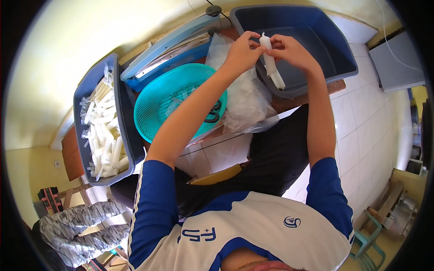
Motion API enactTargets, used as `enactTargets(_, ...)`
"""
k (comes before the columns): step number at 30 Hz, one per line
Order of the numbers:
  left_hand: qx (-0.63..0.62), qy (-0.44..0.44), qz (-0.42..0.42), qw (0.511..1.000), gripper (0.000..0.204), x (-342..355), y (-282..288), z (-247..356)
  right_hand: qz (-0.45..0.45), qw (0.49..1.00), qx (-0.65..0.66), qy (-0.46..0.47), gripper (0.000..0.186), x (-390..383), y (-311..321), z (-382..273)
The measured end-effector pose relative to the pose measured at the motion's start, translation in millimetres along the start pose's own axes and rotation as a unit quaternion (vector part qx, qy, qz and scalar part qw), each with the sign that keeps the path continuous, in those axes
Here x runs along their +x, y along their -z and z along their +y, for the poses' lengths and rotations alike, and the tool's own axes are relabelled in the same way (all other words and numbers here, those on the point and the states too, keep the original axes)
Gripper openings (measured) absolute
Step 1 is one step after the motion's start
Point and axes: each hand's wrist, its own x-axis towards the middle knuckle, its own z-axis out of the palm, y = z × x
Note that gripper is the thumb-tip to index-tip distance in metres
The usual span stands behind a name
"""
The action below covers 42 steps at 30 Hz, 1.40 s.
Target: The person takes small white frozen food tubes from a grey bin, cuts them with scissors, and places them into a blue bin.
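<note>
Nearest cam: white shirt (pixel 275 217) w/ blue sleeves, worn by the person. Beyond it both arms reach fwd to a white wrapped tube (pixel 271 69), held over the near-left side of the dark R bin (pixel 312 34). L hand (pixel 246 50) pinches it near the twisted top, thumb & fingers closed; R hand (pixel 289 50) grips opp. side, fingertips curled in. Tube bends approx. midway; can't tell if 1 pc or 2. Prob. light, fairly soft, slick in its plastic film, wrap easily torn; best hold = gentle pinch on the body just under the twist, w/ 2nd hand steadying the side. Containers: R bin shows its bare inner wall & base past the hands; L bin (pixel 123 149) is heaped w/ similar white tubes (pixel 105 135), clear ends poking out. Teal basket (pixel 147 106), between bins, has clear plastic + dark loops (pixel 212 113), poss. scissor handles. Clear plastic bags (pixel 246 101) lie btwn basket & R bin, on brown worktop (pixel 337 86).
</note>
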Motion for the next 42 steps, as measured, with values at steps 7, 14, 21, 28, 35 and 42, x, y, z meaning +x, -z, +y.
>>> enactTargets(7, 0.064, -0.078, -0.003, 0.995, 0.031, 39.4, -39.2, -2.8, 0.055, 0.988, -0.144, 0.012, 0.026, 7.8, 44.2, 44.5)
enactTargets(14, 0.107, -0.068, -0.061, 0.990, 0.025, 51.0, -53.0, -1.7, 0.032, 0.998, 0.027, -0.038, 0.025, 2.9, 56.3, 56.2)
enactTargets(21, 0.358, -0.064, -0.157, 0.918, 0.023, 66.3, -67.2, -6.5, -0.009, 0.978, 0.053, -0.203, 0.022, 8.0, 78.7, 91.2)
enactTargets(28, 0.472, -0.034, -0.226, 0.852, 0.029, 70.7, -76.1, -11.3, -0.004, 0.969, -0.103, -0.226, 0.029, 8.2, 72.0, 93.2)
enactTargets(35, 0.508, -0.018, -0.273, 0.817, 0.031, 73.5, -80.9, -11.4, -0.086, 0.910, -0.257, -0.314, 0.051, 15.0, 66.3, 111.2)
enactTargets(42, 0.553, -0.058, -0.295, 0.777, 0.026, 68.8, -83.9, -8.5, -0.092, 0.874, -0.294, -0.375, 0.070, 18.0, 55.5, 101.2)
